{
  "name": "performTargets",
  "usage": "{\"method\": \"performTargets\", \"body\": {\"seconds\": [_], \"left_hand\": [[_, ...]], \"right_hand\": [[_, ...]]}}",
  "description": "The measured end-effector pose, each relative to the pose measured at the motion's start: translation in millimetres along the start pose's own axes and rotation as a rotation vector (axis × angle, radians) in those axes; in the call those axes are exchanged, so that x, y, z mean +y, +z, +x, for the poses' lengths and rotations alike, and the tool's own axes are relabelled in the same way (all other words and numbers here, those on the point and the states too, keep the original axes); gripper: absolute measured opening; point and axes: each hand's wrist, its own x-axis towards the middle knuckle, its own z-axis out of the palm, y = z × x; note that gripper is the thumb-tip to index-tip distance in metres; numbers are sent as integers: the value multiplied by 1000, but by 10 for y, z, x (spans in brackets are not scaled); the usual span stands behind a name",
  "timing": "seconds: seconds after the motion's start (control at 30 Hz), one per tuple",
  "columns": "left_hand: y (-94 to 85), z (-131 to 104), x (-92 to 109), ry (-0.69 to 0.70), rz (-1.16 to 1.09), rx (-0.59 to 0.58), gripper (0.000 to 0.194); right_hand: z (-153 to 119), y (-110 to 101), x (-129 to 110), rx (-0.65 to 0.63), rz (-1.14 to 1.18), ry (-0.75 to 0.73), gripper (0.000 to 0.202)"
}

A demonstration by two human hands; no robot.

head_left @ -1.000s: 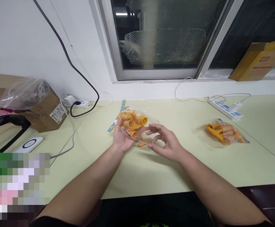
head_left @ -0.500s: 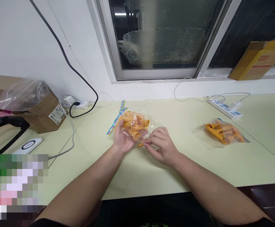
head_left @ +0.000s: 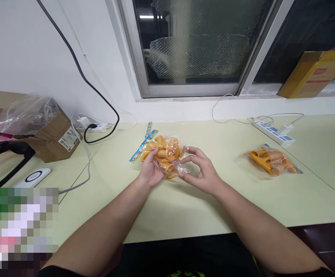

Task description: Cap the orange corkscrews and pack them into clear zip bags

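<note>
My left hand (head_left: 151,169) is closed around the lower left of a clear plastic bag (head_left: 181,168), its thumb on top and its other fingers partly hidden beneath. Inside the bag are several orange-yellow plastic parts (head_left: 167,154), some of them hollow tubes. Along the bag's upper left runs a colourful printed strip (head_left: 144,146). At the bag's right side my right hand (head_left: 202,171) has its thumb and fingers spread, the fingertips at the loose plastic. A second clear bag (head_left: 274,161) of similar orange-yellow parts lies on the table to the right.
Power strips (head_left: 274,132) with cables lie by the wall, right and left. A cardboard box (head_left: 54,138) with plastic wrapping, a white charging pad (head_left: 36,177) and a black cable (head_left: 77,65) are on the left. A yellow carton (head_left: 314,75) leans at the window.
My right hand has let go of its pinch on the bag's lower edge, and its fingers have spread at the bag's right side. The bag has turned slightly in my left hand.
</note>
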Motion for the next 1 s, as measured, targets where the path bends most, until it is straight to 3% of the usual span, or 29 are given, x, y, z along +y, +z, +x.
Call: {"method": "performTargets", "body": {"seconds": [0.13,0.2,0.27,0.4,0.6,0.7,0.8,0.9,1.0], "left_hand": [[-20,15,-49,-26,-3,6,38],[-36,13,-75,-45,-2,-12,35],[-49,4,-98,-60,7,-49,36],[-72,-15,-120,-77,61,-157,39],[-104,-9,-75,-73,170,-229,52],[-131,20,-41,-18,272,-109,60],[-197,71,5,195,515,100,58],[-297,124,84,419,853,222,42],[-406,167,191,537,1185,271,24]], "right_hand": [[-3,19,41,76,-43,100,40],[2,22,88,92,-39,156,32],[12,21,135,86,26,182,23],[42,6,192,130,217,276,33],[120,-156,285,385,405,465,40],[163,-300,389,545,430,473,37],[203,-455,519,671,437,456,33],[235,-611,680,764,368,426,33],[239,-780,882,844,228,412,30]]}}
